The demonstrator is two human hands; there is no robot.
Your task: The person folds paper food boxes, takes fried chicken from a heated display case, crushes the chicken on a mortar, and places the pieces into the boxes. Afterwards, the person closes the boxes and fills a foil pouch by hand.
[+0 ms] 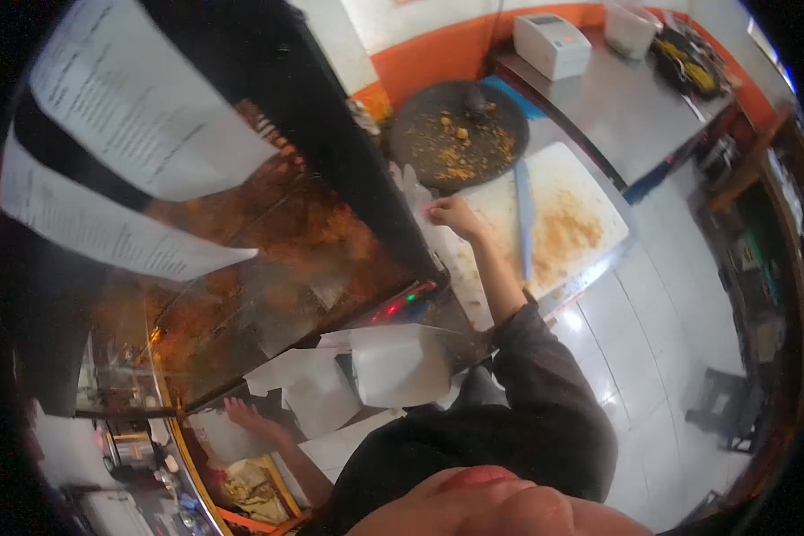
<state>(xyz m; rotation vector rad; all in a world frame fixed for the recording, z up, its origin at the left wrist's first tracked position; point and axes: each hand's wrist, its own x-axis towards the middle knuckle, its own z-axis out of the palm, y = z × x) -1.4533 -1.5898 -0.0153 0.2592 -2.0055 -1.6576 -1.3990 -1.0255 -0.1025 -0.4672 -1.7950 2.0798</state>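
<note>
My right hand (451, 215) reaches over the left edge of a stained white cutting board (582, 192), its fingers closed on a thin clear plastic bag (413, 190). A long blue-grey knife (524, 219) lies across the board. Just beyond is a dark round stone mortar (417, 134) with yellow-brown crumbs and a pestle. My left hand (248, 418) is at the lower left, fingers apart and holding nothing, below the glass display case (286, 259). Two opened white paper boxes (400, 364) stand between my body and the case.
Printed sheets (134, 98) hang over the case at the upper left. A white printer (552, 46) and a white tub (631, 29) stand on the metal counter (612, 107). A dark stool (725, 406) stands on the tiled floor at right.
</note>
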